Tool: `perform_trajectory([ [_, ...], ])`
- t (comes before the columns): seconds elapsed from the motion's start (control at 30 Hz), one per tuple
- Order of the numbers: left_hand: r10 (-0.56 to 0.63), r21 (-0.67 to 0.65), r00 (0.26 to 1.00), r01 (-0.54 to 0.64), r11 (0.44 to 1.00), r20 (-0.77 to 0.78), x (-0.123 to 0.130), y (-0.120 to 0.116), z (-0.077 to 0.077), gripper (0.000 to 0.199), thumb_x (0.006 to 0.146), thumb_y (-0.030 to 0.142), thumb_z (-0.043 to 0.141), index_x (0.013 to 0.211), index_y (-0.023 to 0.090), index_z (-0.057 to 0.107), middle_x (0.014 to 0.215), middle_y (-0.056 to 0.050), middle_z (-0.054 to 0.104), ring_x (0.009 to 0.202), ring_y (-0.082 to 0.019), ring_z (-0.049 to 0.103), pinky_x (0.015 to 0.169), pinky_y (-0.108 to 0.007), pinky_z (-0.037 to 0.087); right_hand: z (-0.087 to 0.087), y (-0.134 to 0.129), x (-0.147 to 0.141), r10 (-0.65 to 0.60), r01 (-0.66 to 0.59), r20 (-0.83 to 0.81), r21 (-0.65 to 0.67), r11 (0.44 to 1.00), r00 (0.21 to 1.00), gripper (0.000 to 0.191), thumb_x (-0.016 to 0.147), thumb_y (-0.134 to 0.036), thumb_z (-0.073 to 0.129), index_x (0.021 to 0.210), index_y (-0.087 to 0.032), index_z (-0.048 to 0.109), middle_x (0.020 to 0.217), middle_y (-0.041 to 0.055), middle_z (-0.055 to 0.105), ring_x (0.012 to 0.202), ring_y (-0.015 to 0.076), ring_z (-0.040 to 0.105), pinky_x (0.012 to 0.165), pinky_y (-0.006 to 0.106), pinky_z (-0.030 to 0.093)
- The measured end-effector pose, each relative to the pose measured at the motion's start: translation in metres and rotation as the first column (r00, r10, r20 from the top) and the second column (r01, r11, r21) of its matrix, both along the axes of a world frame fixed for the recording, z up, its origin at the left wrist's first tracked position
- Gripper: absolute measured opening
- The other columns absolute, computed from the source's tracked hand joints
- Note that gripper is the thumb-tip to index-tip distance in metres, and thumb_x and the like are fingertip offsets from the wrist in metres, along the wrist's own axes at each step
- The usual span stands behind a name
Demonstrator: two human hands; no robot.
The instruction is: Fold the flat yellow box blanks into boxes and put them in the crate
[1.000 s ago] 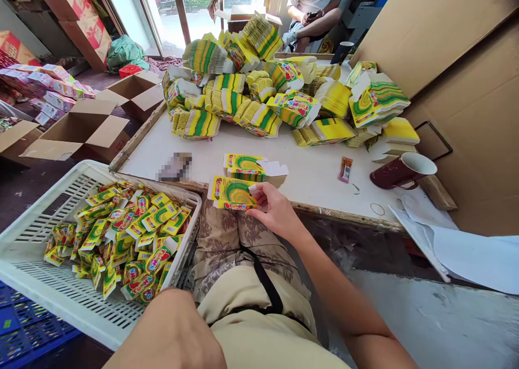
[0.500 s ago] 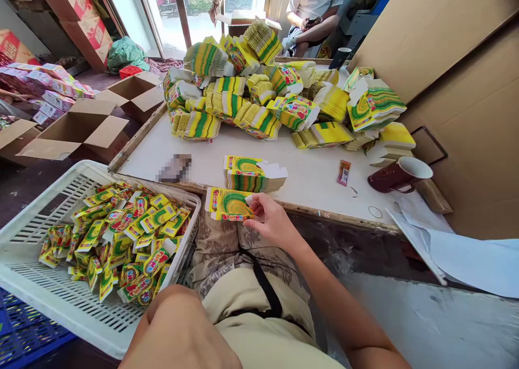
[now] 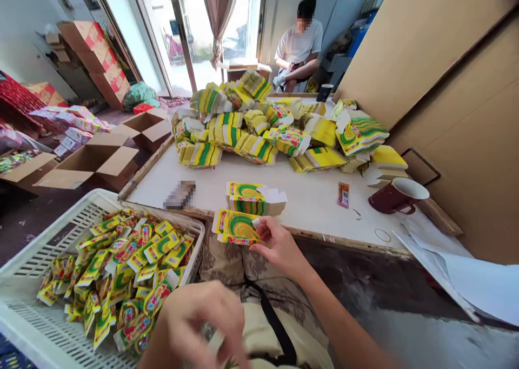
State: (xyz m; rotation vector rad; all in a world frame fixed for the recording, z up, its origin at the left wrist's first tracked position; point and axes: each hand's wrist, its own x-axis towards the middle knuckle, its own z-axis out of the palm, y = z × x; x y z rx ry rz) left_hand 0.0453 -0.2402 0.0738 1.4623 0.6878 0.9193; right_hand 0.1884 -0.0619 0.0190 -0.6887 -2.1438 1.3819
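My right hand (image 3: 278,242) pinches one end of a flattened yellow-and-green printed carton (image 3: 235,227), holding it level over my lap at the table's near edge. Just beyond it, a stack of the same cartons (image 3: 257,200) lies on the white table. My left hand (image 3: 206,317) is low in front of my body, smeared by motion, its fingers bent downward. Something pale shows under those fingers, too blurred to name. To the left, a white plastic basket (image 3: 197,225) holds a heap of small yellow-and-green packs (image 3: 132,252).
Many bundled cartons (image 3: 243,131) cover the table's far side. A dark red mug (image 3: 383,198), a small wrapped packet (image 3: 343,195) and papers (image 3: 482,282) lie to the right. Open cardboard boxes (image 3: 91,160) stand left of the table. A seated person (image 3: 298,47) is at the back.
The view has tilted up, so the table sits lower in it. My left hand has come up with its fingers now in view. My right hand still holds the carton.
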Motion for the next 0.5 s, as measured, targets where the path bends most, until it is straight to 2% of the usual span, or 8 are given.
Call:
perform_trajectory([
  [0.03, 0.236, -0.044, 0.957, -0.247, 0.968, -0.171, -0.002, 0.008, -0.01, 0.036, 0.081, 0.058, 0.061, 0.072, 0.026, 0.075, 0.066, -0.007, 0.067, 0.062, -0.02, 0.062, 0.065, -0.029, 0.049, 0.001, 0.001, -0.001, -0.022, 0.022, -0.017, -0.006, 1.0, 1.0, 0.036, 0.068, -0.015, 0.074, 0.096, -0.022, 0.053, 0.083, -0.0015, 0.058, 0.075, 0.0161, 0.056, 0.071, 0.031, 0.049],
  [0.1, 0.672, -0.019, 0.668, -0.714, 0.7, -0.318, -0.004, 0.021, -0.036, 0.024, 0.075, 0.048, 0.073, 0.08, 0.024, 0.076, 0.073, -0.007, 0.069, 0.066, -0.02, 0.062, 0.065, -0.028, 0.048, 0.003, 0.0, -0.003, -0.052, 0.05, -0.062, -0.022, 0.998, 0.997, 0.035, 0.069, -0.016, 0.074, 0.096, -0.022, 0.052, 0.081, -0.0019, 0.059, 0.074, 0.0165, 0.057, 0.07, 0.031, 0.049],
  [0.13, 0.776, -0.042, 0.563, -0.816, 0.577, -0.284, -0.003, 0.028, -0.051, 0.031, 0.066, 0.044, 0.082, 0.088, 0.023, 0.076, 0.08, -0.008, 0.071, 0.073, -0.021, 0.064, 0.067, -0.028, 0.05, 0.003, -0.001, -0.005, -0.059, 0.056, -0.085, -0.029, 0.998, 0.995, 0.035, 0.07, -0.016, 0.073, 0.097, -0.022, 0.052, 0.08, -0.002, 0.059, 0.074, 0.0168, 0.058, 0.07, 0.031, 0.05],
  [0.17, 0.839, -0.107, 0.511, -0.86, 0.5, -0.188, -0.001, 0.034, -0.065, 0.043, 0.057, 0.043, 0.087, 0.092, 0.021, 0.076, 0.087, -0.009, 0.072, 0.08, -0.024, 0.066, 0.07, -0.029, 0.051, 0.003, -0.004, -0.007, -0.06, 0.057, -0.105, -0.035, 0.998, 0.993, 0.035, 0.07, -0.015, 0.073, 0.098, -0.022, 0.052, 0.08, -0.0021, 0.06, 0.074, 0.017, 0.058, 0.07, 0.031, 0.05],
  [0.23, 0.894, -0.278, 0.436, -0.85, 0.447, 0.102, 0.006, 0.048, -0.087, 0.056, 0.057, 0.05, 0.086, 0.103, 0.021, 0.073, 0.101, -0.012, 0.073, 0.095, -0.029, 0.068, 0.078, -0.034, 0.054, 0.001, -0.011, -0.012, -0.044, 0.038, -0.135, -0.049, 0.998, 0.99, 0.034, 0.07, -0.013, 0.07, 0.098, -0.022, 0.053, 0.08, -0.0021, 0.06, 0.073, 0.0168, 0.058, 0.069, 0.03, 0.049],
  [0.3, 0.892, -0.38, 0.308, -0.821, 0.425, 0.332, 0.014, 0.06, -0.095, 0.058, 0.062, 0.054, 0.082, 0.109, 0.021, 0.071, 0.105, -0.011, 0.073, 0.106, -0.029, 0.066, 0.091, -0.038, 0.053, -0.002, -0.02, -0.017, -0.014, 0.005, -0.153, -0.063, 0.998, 0.988, 0.031, 0.071, -0.012, 0.068, 0.096, -0.022, 0.054, 0.079, -0.002, 0.06, 0.071, 0.0163, 0.058, 0.067, 0.029, 0.049],
  [0.4, 0.84, -0.502, 0.138, -0.747, 0.436, 0.524, 0.025, 0.073, -0.089, 0.051, 0.072, 0.055, 0.075, 0.112, 0.024, 0.07, 0.113, -0.011, 0.072, 0.114, -0.028, 0.063, 0.1, -0.042, 0.05, -0.005, -0.034, -0.021, -0.007, -0.007, -0.185, -0.076, 0.997, 0.983, 0.022, 0.076, -0.016, 0.066, 0.092, -0.022, 0.053, 0.079, -0.0016, 0.06, 0.07, 0.0157, 0.056, 0.063, 0.027, 0.048],
  [0.5, 0.824, -0.552, 0.024, -0.731, 0.401, 0.566, 0.032, 0.08, -0.079, 0.049, 0.069, 0.057, 0.077, 0.105, 0.023, 0.073, 0.112, -0.012, 0.073, 0.108, -0.028, 0.067, 0.095, -0.041, 0.053, -0.006, -0.039, -0.021, -0.039, 0.011, -0.255, -0.109, 0.994, 0.966, 0.015, 0.08, -0.019, 0.063, 0.09, -0.022, 0.052, 0.084, 0.0003, 0.06, 0.076, 0.0166, 0.058, 0.069, 0.029, 0.049],
])
